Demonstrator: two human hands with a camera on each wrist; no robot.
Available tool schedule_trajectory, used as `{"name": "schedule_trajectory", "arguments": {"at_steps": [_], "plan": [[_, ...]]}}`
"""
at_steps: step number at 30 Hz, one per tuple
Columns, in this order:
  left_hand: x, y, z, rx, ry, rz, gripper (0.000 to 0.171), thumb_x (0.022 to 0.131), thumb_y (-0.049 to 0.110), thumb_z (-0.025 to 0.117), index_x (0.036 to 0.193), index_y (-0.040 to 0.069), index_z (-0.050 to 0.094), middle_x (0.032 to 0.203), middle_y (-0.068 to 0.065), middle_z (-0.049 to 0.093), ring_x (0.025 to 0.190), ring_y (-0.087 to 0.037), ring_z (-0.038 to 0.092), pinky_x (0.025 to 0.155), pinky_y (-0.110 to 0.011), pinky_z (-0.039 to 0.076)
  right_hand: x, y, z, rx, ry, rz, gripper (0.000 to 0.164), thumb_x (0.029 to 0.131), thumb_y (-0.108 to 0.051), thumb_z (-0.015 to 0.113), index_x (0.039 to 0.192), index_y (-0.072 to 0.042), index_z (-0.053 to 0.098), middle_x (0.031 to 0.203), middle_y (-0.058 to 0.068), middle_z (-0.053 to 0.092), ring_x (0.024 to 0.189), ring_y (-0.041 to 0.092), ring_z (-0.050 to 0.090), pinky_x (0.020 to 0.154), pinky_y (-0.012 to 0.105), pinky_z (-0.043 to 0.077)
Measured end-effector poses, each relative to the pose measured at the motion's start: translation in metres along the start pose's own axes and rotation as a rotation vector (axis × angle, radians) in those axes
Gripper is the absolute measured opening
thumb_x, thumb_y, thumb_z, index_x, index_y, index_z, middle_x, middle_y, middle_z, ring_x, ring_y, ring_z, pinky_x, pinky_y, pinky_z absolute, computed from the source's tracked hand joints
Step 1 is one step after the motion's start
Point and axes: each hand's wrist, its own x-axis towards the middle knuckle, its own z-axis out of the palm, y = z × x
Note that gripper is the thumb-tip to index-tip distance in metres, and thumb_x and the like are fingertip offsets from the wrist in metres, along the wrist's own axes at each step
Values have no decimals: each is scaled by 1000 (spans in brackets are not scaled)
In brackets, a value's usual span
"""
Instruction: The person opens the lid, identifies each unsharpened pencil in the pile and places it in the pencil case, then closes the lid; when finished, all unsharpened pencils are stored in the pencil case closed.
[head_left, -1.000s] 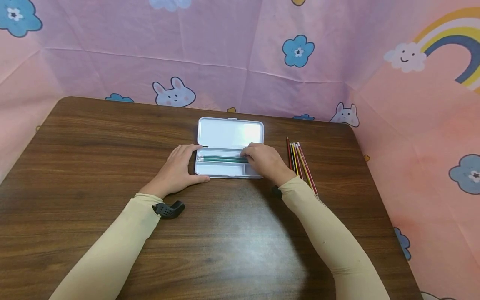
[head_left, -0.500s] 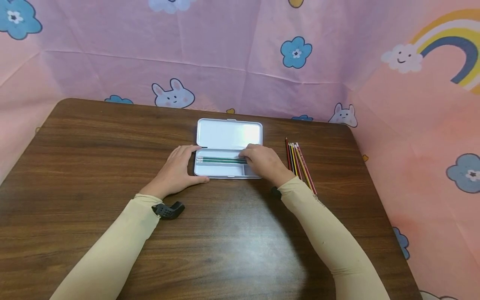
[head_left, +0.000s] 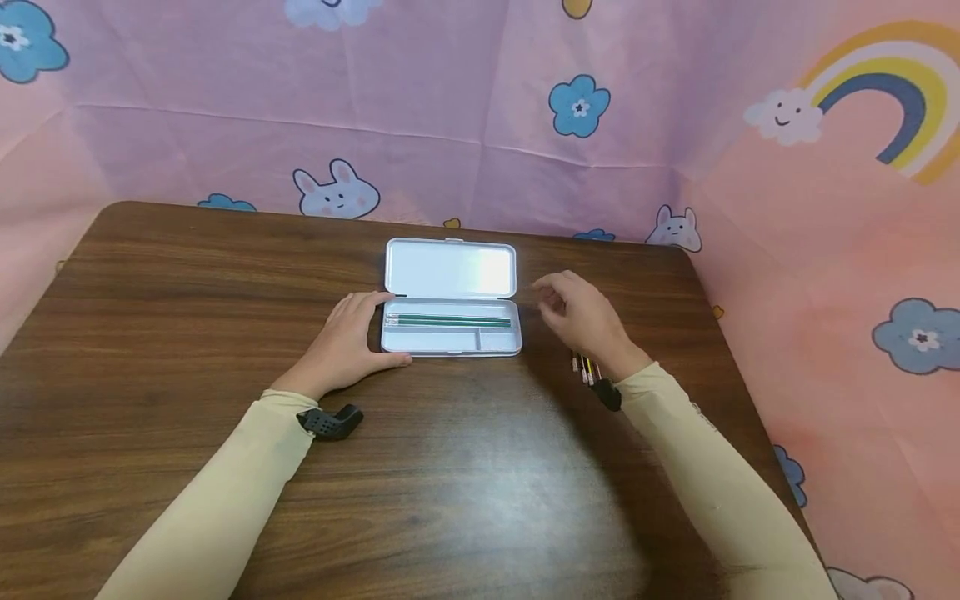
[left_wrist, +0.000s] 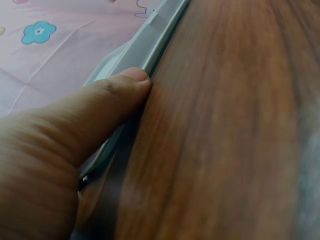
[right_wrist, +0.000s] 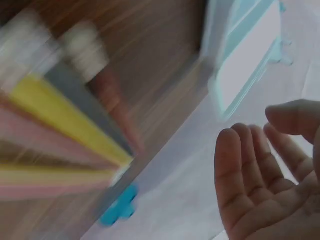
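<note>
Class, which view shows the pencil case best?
The head view: the open pencil case shows nearly whole, inside included. The left wrist view has it slantwise, partly hidden; the right wrist view, only a blurred, cropped part.

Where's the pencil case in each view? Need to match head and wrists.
Head: open pencil case near picture centre, left hand at its left end.
Left wrist: pencil case slants through the upper middle, at the thumb.
Right wrist: pencil case at upper right, blurred, cut off by the top edge, above the right hand.
Shared landmark: brown table.
</note>
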Motion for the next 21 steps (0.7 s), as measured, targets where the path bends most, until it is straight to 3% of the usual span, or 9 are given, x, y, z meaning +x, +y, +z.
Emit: {"name": "schedule_trajectory", "arguments": {"at_steps": [6,11,16,21], "plan": [[0,-1,0,-5,6,1,102,81,56,84,156,8,35,157,-16,39,146,-34,33,125,-58,18,-21,44,-24,55,-23,133,35,99,-7,61,133,3,61,117,20,63,104,35,66,90,52,57],[0,-1,1,-14,12,5,102,81,56,84,156,8,36,157,-15,40,146,-34,34,125,-58,18,-46,72,-33,111,-123,227,34,102,-11,63,133,2,60,123,21,65,111,37,65,96,55,54],[0,-2,2,-14,13,9,102,81,57,84,157,8,36,157,-16,40,146,-35,33,124,-58,19,-69,85,-34,179,-227,332,33,104,-17,63,134,-4,59,121,17,67,110,33,64,92,50,56],[0,-2,2,-12,12,11,102,81,57,83,157,8,35,157,-16,40,146,-36,33,124,-59,19,-79,89,-30,229,-259,370,34,103,-14,64,134,-2,57,119,19,65,100,28,66,79,38,61]]}}
